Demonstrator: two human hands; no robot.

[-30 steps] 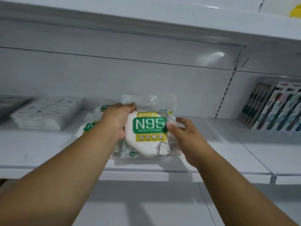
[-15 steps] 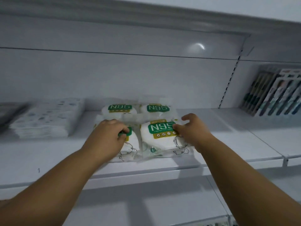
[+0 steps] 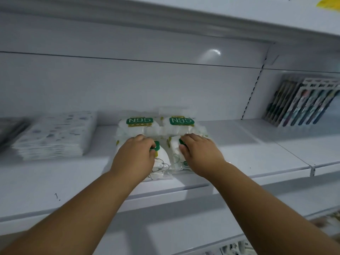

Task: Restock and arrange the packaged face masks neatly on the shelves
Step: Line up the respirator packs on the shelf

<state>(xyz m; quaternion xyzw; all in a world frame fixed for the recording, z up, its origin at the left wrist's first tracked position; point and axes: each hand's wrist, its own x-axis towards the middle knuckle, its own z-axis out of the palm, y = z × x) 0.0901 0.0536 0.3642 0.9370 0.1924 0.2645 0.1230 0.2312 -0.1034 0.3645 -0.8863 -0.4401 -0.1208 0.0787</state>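
Note:
Several clear packs of white N95 face masks with green labels lie in two rows on the white shelf (image 3: 73, 181). The back-left pack (image 3: 139, 124) and back-right pack (image 3: 181, 124) lie side by side near the back panel. My left hand (image 3: 134, 157) rests on the front-left pack (image 3: 162, 163), fingertips bent down onto its label. My right hand (image 3: 200, 155) presses on the front-right pack (image 3: 174, 153) with fingers stretched forward. Both front labels are mostly hidden under my fingers.
A stack of flat patterned white packs (image 3: 55, 133) lies to the left of the masks. Toothbrush packs (image 3: 301, 102) lean against the back panel on the right. An upper shelf (image 3: 165, 17) hangs overhead. A lower shelf with blurred goods (image 3: 233, 247) sits below.
A second ago both hands held one N95 pack upright above the shelf. It now lies flat at the front right, and my hands have come down on the two front packs.

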